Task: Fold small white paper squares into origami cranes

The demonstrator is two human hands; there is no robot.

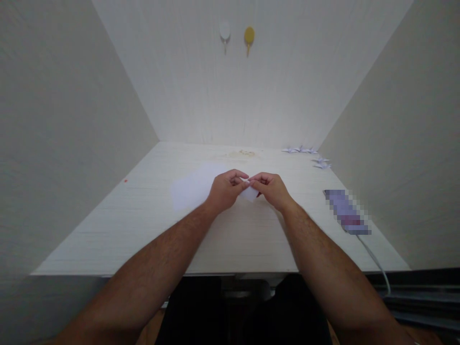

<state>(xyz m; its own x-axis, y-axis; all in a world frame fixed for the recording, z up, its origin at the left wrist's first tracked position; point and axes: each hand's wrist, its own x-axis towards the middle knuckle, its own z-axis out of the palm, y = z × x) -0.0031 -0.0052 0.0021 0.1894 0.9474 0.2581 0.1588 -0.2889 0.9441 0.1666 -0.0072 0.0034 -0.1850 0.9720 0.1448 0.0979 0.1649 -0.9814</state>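
Observation:
Between my hands, above the middle of the table, is a small piece of white paper (249,194). My left hand (229,188) pinches its left side with thumb and fingers, and my right hand (268,188) grips the upper right part the same way. The fingertips of both hands nearly meet at the paper's top edge. Fingers cover much of that edge, so its folds are hard to make out. Just left of my left hand, larger white paper (190,186) lies flat on the table.
Several folded paper cranes (301,150) stand at the table's back right corner. A pixelated phone-like device (345,211) with a white cable (375,261) lies at the right. Two hooks, one white (224,32) and one yellow (249,36), are on the back wall. Side walls enclose the table (118,230).

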